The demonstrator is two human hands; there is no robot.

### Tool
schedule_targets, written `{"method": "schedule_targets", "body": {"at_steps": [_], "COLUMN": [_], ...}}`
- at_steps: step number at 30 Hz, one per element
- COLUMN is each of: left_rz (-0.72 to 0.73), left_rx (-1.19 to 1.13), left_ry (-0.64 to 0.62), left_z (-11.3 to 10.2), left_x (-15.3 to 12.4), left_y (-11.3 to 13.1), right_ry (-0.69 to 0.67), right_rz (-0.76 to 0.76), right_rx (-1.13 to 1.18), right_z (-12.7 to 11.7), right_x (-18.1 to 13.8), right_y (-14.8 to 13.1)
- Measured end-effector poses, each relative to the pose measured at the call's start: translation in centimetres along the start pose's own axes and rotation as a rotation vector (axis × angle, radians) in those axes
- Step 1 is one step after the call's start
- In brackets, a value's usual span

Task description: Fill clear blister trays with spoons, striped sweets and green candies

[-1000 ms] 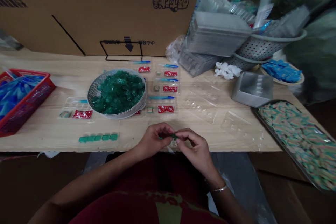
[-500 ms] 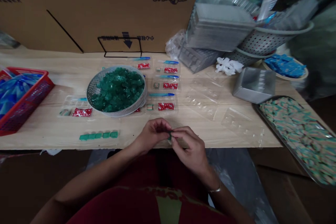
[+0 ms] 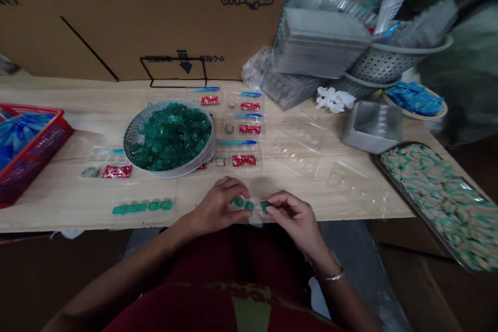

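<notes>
Grip is closed in both hands: my left hand [image 3: 217, 208] curls over a clear plastic strip [image 3: 243, 204] of green pieces, and my right hand [image 3: 292, 220] pinches a green piece [image 3: 265, 207] just beside it. Across the surface [image 3: 70, 192] sit a red basket [image 3: 46, 158] of blue packets, a row of green squares [image 3: 142, 207], a perforated steel bowl [image 3: 130, 140] heaped with green pieces, and a metal tray [image 3: 412, 203] of green-and-cream pieces.
</notes>
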State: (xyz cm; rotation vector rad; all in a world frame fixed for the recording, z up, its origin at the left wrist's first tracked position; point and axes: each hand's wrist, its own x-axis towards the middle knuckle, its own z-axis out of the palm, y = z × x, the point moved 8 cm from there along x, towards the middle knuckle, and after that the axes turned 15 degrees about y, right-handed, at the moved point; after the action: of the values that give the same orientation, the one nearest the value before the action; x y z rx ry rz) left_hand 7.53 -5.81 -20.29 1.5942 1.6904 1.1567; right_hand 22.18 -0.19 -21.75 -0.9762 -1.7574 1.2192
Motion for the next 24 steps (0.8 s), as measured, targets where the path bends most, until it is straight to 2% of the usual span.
{"method": "schedule_targets", "body": {"at_steps": [3, 6, 8, 12, 16, 20, 22, 24], "left_rz": [0.170, 0.192, 0.193, 0.181, 0.179, 0.186, 0.215, 0.284], "left_rx": [0.300, 0.396, 0.419, 0.434, 0.442, 0.461, 0.466, 0.487], "left_ry": [-0.067, -0.051, -0.030, 0.000, 0.010, 0.034, 0.064, 0.153], "left_z": [0.2, 0.7, 0.9, 0.7, 0.8, 1.2, 0.6, -1.7], "left_x": [-0.5, -1.0, -1.3, -1.4, -1.4, -1.9, -2.0, -1.4], "left_y": [-1.7, -3.2, -3.4, -3.3, -3.5, -3.0, -2.1, -0.8], "right_ry": [-0.043, -0.137, -0.116, -0.029, -0.129, -0.154, -0.155, -0.146], "right_rz": [-0.120, -0.278, -0.333, -0.286, -0.345, -0.433, -0.439, -0.448], "right_rx": [-0.207, -0.261, -0.264, -0.244, -0.261, -0.400, -0.426, -0.402], "right_z": [0.2, 2.0, 2.4, 1.4, 1.6, 2.4, 2.5, 2.3], "right_x": [-0.1, -0.6, -0.7, -0.6, -1.3, -1.7, -1.9, -1.8], "right_y": [0.5, -0.2, -0.7, -0.1, 0.0, -0.4, -0.4, -0.3]}}
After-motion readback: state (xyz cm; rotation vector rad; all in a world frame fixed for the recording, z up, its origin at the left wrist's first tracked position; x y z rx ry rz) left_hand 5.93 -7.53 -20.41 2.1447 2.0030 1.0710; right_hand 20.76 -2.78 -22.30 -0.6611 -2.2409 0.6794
